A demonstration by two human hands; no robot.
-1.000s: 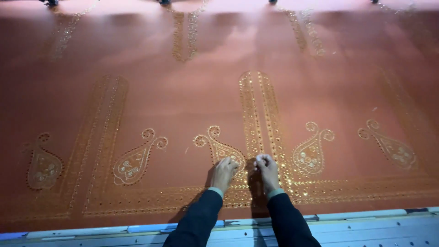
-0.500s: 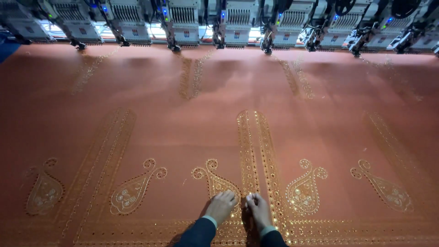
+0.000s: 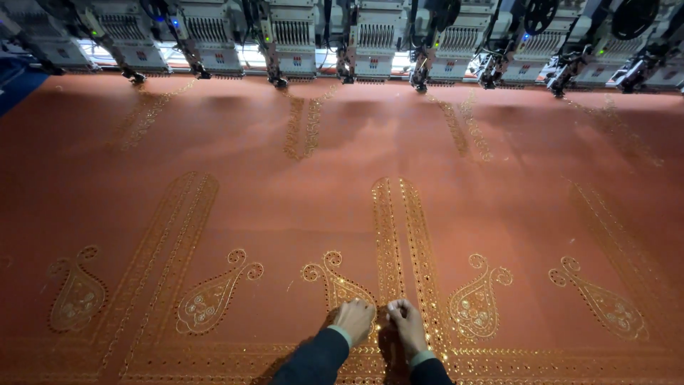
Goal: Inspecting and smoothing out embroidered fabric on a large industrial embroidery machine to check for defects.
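At the near edge of the cloth (image 3: 285,185), both hands press close together on the gold double band (image 3: 399,235): left hand (image 3: 354,320) curled w/ knuckles up, right hand (image 3: 407,324) pinching fingertips at the embroidery; can't tell if anything small is held. Gold paisleys (image 3: 479,303) flank the band either side, & a row of machine heads (image 3: 370,36) lines the far edge.

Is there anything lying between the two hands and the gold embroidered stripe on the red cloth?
Nothing visible does. The left hand and the right hand already rest directly on the red cloth, at the foot of the gold embroidered stripe.
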